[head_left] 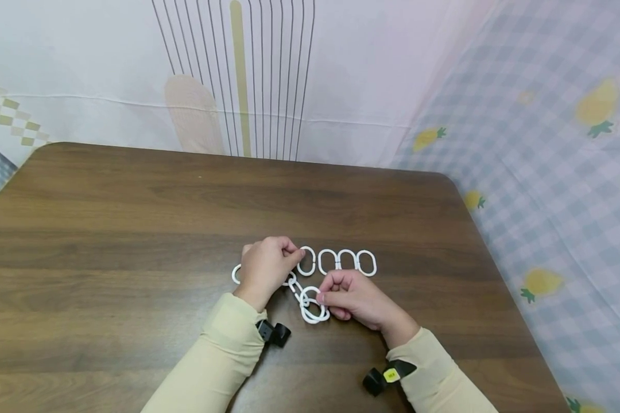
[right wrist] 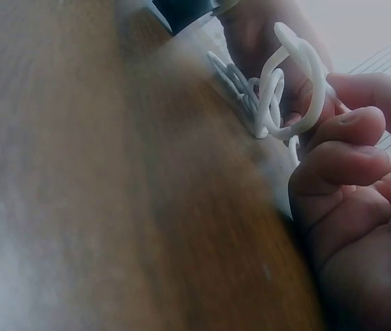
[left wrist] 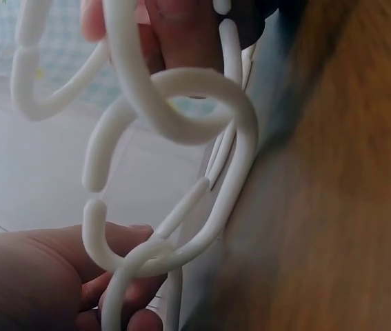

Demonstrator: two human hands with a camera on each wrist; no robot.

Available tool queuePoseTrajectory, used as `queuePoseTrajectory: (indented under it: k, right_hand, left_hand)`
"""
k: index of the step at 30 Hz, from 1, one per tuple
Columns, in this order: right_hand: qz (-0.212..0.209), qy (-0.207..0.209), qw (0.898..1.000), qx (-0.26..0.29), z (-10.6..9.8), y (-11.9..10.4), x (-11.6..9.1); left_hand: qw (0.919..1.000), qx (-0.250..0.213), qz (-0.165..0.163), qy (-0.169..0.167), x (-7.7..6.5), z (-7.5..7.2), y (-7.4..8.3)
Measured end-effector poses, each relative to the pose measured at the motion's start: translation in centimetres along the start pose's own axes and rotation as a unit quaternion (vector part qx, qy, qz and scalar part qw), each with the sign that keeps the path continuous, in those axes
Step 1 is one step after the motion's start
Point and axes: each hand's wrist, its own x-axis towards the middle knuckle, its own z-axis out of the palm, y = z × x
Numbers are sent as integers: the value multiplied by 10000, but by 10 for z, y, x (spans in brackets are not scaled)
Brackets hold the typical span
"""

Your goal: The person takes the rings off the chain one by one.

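Observation:
Near the middle of the table, my left hand pinches the left side of a loose white plastic chain link between thumb and forefinger. Closer to me, my right hand pinches a link at the near end of a white chain. In the left wrist view, a joined link shows a small gap in its side and hooks through its neighbours. The chain runs under my left hand, which hides part of it, and a link shows beyond on the left.
Several loose white links lie in a row to the right of my left hand. The brown wooden table meets a patterned cloth at the back and a checked cloth on the right. A black camera sits on my left wrist.

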Motion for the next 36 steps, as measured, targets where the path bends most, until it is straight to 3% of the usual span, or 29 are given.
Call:
queuePoseTrajectory:
  k: [36]
  right_hand:
    - [13, 33, 10000, -20, 4, -1, -1]
  left_hand:
    - [9979, 521, -29, -383, 1, -3, 3]
